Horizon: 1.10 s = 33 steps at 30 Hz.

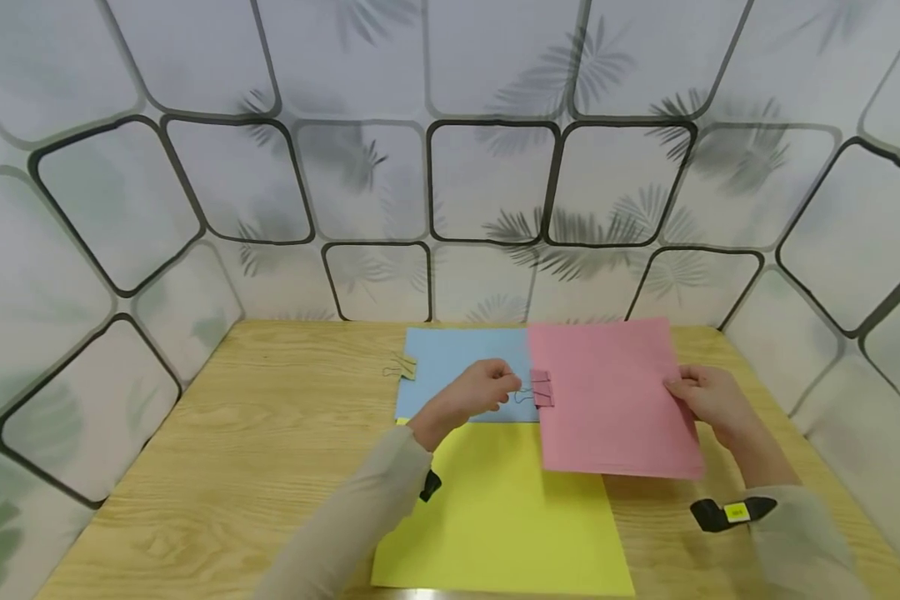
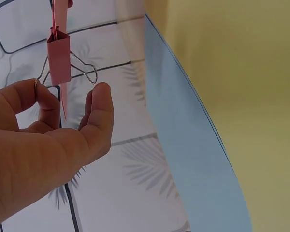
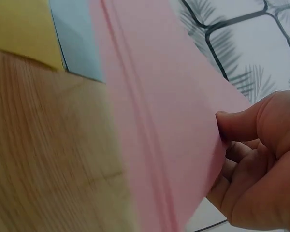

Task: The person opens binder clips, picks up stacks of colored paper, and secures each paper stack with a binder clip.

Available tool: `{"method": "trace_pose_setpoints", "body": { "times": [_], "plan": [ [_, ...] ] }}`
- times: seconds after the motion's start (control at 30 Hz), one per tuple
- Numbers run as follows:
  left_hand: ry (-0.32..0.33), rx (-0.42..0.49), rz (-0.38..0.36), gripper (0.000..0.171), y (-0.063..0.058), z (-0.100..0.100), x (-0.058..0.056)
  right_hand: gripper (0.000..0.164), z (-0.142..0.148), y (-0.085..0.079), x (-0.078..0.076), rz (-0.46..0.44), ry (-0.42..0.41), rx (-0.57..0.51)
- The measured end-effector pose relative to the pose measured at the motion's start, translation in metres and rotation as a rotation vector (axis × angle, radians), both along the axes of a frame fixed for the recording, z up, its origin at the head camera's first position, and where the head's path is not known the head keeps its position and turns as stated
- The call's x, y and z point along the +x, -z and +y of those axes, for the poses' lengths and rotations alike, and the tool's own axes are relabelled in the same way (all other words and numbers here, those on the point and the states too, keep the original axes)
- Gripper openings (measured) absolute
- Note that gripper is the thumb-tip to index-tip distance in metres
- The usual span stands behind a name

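Note:
My left hand point(image 1: 480, 387) is at the wire handles of a pink binder clip point(image 1: 542, 388). In the left wrist view, its thumb and fingers are spread apart around the splayed handles, one fingertip right at a wire and the thumb tip just below the other. The clip point(image 2: 59, 58) sits on the left edge of a thin stack of pink paper point(image 1: 611, 400), raised above the table. My right hand point(image 1: 712, 400) pinches the right edge of the pink paper between thumb and fingers, also seen bent in the right wrist view.
Blue paper point(image 1: 457, 350) lies at the back of the wooden table point(image 1: 285, 417), with a yellow binder clip point(image 1: 407, 367) on its left edge. Yellow paper point(image 1: 495, 533) lies in front of it. A patterned cloth wall point(image 1: 487, 183) surrounds the table at the back and sides.

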<state>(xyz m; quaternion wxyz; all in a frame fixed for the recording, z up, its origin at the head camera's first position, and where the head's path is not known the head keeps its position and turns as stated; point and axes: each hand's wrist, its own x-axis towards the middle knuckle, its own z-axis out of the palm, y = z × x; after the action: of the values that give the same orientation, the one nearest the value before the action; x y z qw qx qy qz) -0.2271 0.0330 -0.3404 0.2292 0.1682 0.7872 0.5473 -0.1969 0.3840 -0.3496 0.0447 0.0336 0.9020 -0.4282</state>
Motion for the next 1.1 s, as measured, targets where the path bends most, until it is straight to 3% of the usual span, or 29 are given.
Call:
{"method": "trace_pose_setpoints", "body": {
  "times": [0.43,0.7,0.9,1.1],
  "plan": [
    [0.059,0.02,-0.016,0.029,0.001,0.039,0.001,0.045,0.04,0.01,0.003,-0.014,0.027,0.064],
    [0.049,-0.003,-0.023,0.024,0.011,0.061,0.001,0.047,0.057,0.013,0.008,-0.039,0.074,0.119],
    [0.034,0.005,-0.014,0.041,0.017,0.076,0.002,0.043,0.069,0.018,0.012,-0.049,0.106,0.13],
    [0.018,0.008,0.009,0.046,0.026,0.092,0.005,0.042,0.08,0.026,0.012,-0.088,0.146,0.107]
  ]
}}
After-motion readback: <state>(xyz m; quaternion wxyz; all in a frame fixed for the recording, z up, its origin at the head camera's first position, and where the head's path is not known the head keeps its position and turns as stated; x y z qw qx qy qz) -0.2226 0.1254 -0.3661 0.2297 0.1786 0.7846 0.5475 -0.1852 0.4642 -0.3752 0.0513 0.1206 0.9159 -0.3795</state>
